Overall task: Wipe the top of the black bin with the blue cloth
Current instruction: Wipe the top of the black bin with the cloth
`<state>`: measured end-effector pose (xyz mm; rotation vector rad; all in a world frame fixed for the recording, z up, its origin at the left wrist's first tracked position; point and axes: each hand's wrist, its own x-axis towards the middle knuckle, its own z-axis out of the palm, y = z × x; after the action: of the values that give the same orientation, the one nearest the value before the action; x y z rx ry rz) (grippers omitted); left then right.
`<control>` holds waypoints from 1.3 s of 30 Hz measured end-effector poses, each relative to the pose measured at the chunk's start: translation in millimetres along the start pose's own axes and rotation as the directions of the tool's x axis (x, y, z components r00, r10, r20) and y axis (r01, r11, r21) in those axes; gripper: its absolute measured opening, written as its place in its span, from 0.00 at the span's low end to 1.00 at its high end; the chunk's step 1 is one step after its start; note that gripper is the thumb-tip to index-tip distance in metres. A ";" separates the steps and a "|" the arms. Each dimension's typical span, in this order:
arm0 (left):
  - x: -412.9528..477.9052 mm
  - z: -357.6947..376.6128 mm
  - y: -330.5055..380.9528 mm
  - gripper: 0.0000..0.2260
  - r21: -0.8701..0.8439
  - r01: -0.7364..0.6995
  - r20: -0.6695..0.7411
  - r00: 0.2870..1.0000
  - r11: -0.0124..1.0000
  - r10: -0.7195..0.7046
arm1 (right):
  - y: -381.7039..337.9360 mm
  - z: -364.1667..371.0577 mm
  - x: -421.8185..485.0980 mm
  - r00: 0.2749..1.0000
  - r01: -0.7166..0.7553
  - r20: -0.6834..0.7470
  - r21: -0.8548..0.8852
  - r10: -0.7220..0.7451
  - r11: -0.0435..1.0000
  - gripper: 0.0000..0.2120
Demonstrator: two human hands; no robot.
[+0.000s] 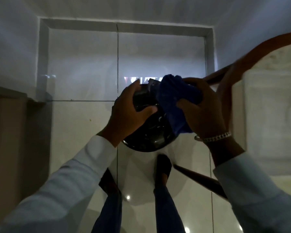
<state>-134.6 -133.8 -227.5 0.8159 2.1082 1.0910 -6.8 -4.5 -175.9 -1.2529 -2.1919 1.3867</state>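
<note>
A round black bin [151, 135] with a glossy lid stands on the pale tiled floor, seen from straight above in the head view. My left hand [128, 111] grips the left part of the bin's top, thumb on the lid. My right hand [203, 108] is closed on a bunched blue cloth [175, 101], which is pressed against the right side of the lid and hangs down over it. The far part of the bin's top is hidden by both hands and the cloth.
A wooden chair [259, 47] with a pale cushion stands close on the right, one leg [200, 180] slanting near my feet. My shoes [164, 167] stand just below the bin. A brown door frame [15, 132] lies at the left, and a grey-bordered floor section [44, 61] lies beyond.
</note>
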 end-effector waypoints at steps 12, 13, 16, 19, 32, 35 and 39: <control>13.6 12.4 -166.0 0.65 0.526 -0.339 0.455 0.887 0.780 0.079 | 117.7 104.4 23.5 0.958 0.268 0.220 -0.453 -0.185 0.850 0.24; 16.5 15.1 -166.4 0.65 0.522 -0.359 0.461 0.882 0.774 0.099 | 122.1 105.6 23.5 0.955 0.289 0.196 -0.451 -0.222 0.845 0.24; 23.6 20.8 -165.3 0.65 0.537 -0.402 0.498 0.861 0.742 0.105 | 131.4 109.7 39.6 0.950 0.311 0.181 -0.513 -0.254 0.800 0.27; 26.1 21.8 -167.5 0.65 0.570 -0.414 0.515 0.853 0.710 0.084 | 147.0 120.8 50.5 0.935 0.318 0.328 -0.614 -0.132 0.723 0.32; 30.7 23.8 -174.3 0.67 0.555 -0.386 0.496 0.865 0.737 0.080 | 181.9 148.8 -1.8 0.981 0.167 0.058 -0.731 -0.184 0.662 0.34; 32.0 23.4 -174.7 0.67 0.546 -0.383 0.491 0.867 0.746 0.085 | 169.1 145.4 24.7 0.982 0.177 0.077 -0.713 -0.175 0.679 0.32; 32.5 25.2 -179.5 0.66 0.535 -0.373 0.477 0.874 0.759 0.093 | 166.1 141.4 35.0 0.984 0.168 0.072 -0.674 -0.163 0.719 0.32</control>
<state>-178.2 -181.5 -400.0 1.5198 2.0020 0.2435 -26.2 -34.7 -393.9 -1.1854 -2.8592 0.4944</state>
